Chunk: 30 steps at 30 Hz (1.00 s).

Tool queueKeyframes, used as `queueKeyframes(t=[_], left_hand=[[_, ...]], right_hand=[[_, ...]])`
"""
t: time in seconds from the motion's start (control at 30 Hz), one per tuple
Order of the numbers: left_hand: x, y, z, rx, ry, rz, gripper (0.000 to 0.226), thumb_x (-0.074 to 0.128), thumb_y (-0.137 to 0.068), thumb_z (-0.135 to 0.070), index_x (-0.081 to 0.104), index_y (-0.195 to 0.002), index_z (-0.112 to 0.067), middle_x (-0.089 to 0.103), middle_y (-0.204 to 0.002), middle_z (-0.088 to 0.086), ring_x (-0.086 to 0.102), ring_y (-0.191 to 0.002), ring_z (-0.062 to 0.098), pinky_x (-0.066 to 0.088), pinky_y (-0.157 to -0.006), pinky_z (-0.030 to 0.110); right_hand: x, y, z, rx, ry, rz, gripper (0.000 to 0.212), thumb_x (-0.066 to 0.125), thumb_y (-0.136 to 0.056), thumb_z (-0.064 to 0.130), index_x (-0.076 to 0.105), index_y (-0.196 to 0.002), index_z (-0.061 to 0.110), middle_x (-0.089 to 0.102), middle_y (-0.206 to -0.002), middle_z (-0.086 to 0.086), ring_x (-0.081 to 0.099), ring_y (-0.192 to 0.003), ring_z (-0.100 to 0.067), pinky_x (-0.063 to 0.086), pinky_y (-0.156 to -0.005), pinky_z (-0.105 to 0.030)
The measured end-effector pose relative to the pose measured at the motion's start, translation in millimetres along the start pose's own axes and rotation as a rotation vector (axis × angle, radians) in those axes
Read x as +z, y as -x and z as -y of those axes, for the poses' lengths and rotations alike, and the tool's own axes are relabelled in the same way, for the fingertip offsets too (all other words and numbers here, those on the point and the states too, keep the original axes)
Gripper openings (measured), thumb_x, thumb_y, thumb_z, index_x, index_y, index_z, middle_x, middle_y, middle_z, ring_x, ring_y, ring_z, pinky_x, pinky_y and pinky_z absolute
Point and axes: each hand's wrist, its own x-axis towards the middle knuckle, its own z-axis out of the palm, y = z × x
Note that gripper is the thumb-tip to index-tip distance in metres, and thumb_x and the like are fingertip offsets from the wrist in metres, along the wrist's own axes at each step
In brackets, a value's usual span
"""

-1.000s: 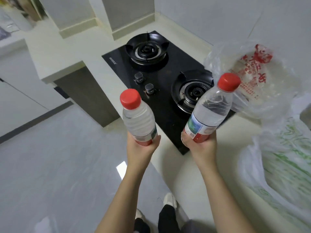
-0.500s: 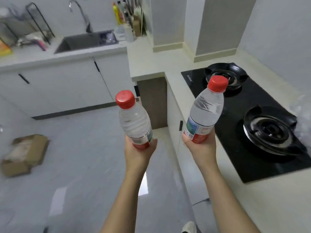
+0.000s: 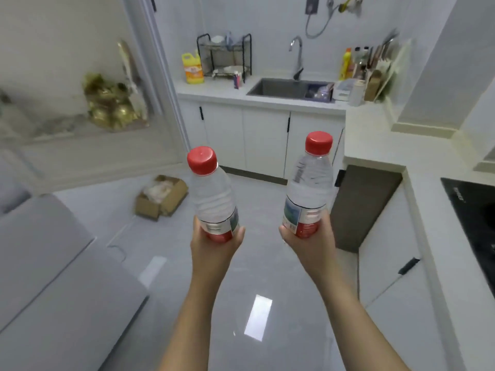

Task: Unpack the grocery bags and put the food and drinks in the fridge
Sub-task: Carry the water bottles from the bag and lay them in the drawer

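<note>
Hands are both raised ahead of the person, each grasping one clear water bottle by its lower end. The left hand [image 3: 214, 247] is curled round the base of the left bottle [image 3: 214, 195], with the thumb lying along the right side of the label. The right hand [image 3: 308, 246] is curled round the base of the right bottle [image 3: 308, 183], with the fingers wrapped over the red band of the label. Both bottles stand close to upright; the left bottle leans slightly to the left. Each is closed: the left cap [image 3: 201, 159] and the right cap [image 3: 318, 142] are red and seated. The bottles are apart, and grey floor [image 3: 257, 263] shows between the two forearms. Beyond the hands, white cabinets [image 3: 263, 140] carry a counter with a sink [image 3: 284, 88] and a faucet [image 3: 297, 57]. Further left on that counter, a yellow jug [image 3: 192, 68] stands just beside a black dish rack [image 3: 225, 56]. Beyond and left of the left hand, an open cardboard box [image 3: 160, 198] sits on the floor. Well to the right of the right hand, a black hob [image 3: 474, 210] is set into the worktop and cut by the frame edge. Left of the left forearm lies a flat grey surface [image 3: 45, 263]; what it belongs to cannot be determined.
</note>
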Motion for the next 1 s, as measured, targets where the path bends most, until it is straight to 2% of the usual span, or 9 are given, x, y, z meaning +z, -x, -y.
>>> queueKeyframes(t=[0.07, 0.13, 0.27, 0.37, 0.5, 0.63, 0.77, 0.87, 1.0], left_hand=[[-28, -3, 5, -0.022, 0.015, -0.055, 0.044, 0.079, -0.065, -0.023, 0.052, -0.096, -0.007, 0.061, -0.077, 0.002, 0.056, -0.063, 0.008, 0.04, -0.054, 0.009], [-56, -5, 11, -0.055, 0.025, -0.095, 0.053, 0.077, -0.061, -0.035, 0.054, -0.097, -0.003, 0.064, -0.08, 0.004, 0.061, -0.068, 0.015, 0.043, -0.057, 0.014], [-104, 2, 15, -0.09, 0.033, -0.265, 0.059, 0.08, -0.063, -0.039, 0.055, -0.108, -0.011, 0.068, -0.096, 0.002, 0.067, -0.089, 0.021, 0.055, -0.072, 0.033], [-133, 16, 8, -0.112, 0.048, -0.432, 0.055, 0.081, -0.063, -0.033, 0.053, -0.11, -0.024, 0.068, -0.101, -0.011, 0.066, -0.094, 0.007, 0.051, -0.077, 0.026], [-161, 36, -1, -0.156, 0.076, -0.644, 0.049, 0.083, -0.072, -0.014, 0.055, -0.11, -0.027, 0.07, -0.099, -0.013, 0.067, -0.091, 0.004, 0.05, -0.067, 0.016], [-173, 57, -16, -0.145, 0.041, -0.895, 0.05, 0.083, -0.07, -0.004, 0.056, -0.104, -0.027, 0.069, -0.091, -0.017, 0.066, -0.08, -0.002, 0.046, -0.063, 0.006], [-171, 80, -29, -0.173, 0.015, -1.07, 0.053, 0.087, -0.065, -0.01, 0.057, -0.109, -0.015, 0.07, -0.09, -0.009, 0.068, -0.078, 0.001, 0.05, -0.064, 0.01], [-165, 95, -35, -0.174, -0.018, -1.159, 0.054, 0.088, -0.064, -0.013, 0.059, -0.109, -0.011, 0.071, -0.09, -0.005, 0.069, -0.08, 0.008, 0.052, -0.066, 0.014], [-163, 105, -50, -0.16, -0.027, -1.173, 0.043, 0.085, -0.068, -0.006, 0.058, -0.102, -0.007, 0.069, -0.08, 0.0, 0.065, -0.066, 0.008, 0.049, -0.054, 0.016]], right_hand=[[29, -3, 12, 0.013, -0.034, 0.093, 0.043, 0.079, -0.069, 0.016, 0.05, -0.099, 0.021, 0.061, -0.081, 0.005, 0.062, -0.072, -0.014, 0.054, -0.062, -0.029], [57, -1, 26, 0.014, -0.073, 0.185, 0.048, 0.082, -0.072, 0.01, 0.048, -0.097, 0.033, 0.064, -0.087, 0.01, 0.064, -0.079, -0.005, 0.054, -0.066, -0.02], [108, 4, 49, -0.03, -0.13, 0.372, 0.05, 0.083, -0.072, 0.007, 0.051, -0.099, 0.034, 0.067, -0.089, 0.014, 0.064, -0.078, 0.002, 0.054, -0.069, -0.017], [143, 12, 63, -0.03, -0.197, 0.515, 0.051, 0.082, -0.072, 0.007, 0.053, -0.106, 0.033, 0.068, -0.089, 0.013, 0.066, -0.078, -0.003, 0.056, -0.068, -0.022], [178, 21, 84, -0.078, -0.266, 0.722, 0.052, 0.082, -0.07, 0.006, 0.053, -0.108, 0.026, 0.069, -0.089, 0.007, 0.065, -0.073, -0.007, 0.053, -0.064, -0.025], [198, 27, 101, -0.171, -0.316, 0.89, 0.056, 0.081, -0.07, 0.003, 0.052, -0.11, 0.03, 0.069, -0.096, 0.004, 0.068, -0.086, -0.018, 0.058, -0.074, -0.043], [202, 33, 113, -0.209, -0.381, 1.032, 0.054, 0.079, -0.071, -0.001, 0.052, -0.108, 0.027, 0.068, -0.097, -0.005, 0.066, -0.089, -0.028, 0.056, -0.077, -0.046], [201, 35, 123, -0.221, -0.41, 1.106, 0.051, 0.078, -0.071, -0.003, 0.052, -0.108, 0.019, 0.068, -0.095, -0.007, 0.067, -0.084, -0.023, 0.056, -0.074, -0.039], [193, 37, 140, -0.241, -0.421, 1.157, 0.045, 0.078, -0.071, -0.002, 0.053, -0.107, 0.011, 0.068, -0.09, -0.007, 0.063, -0.072, -0.008, 0.051, -0.062, -0.021]])
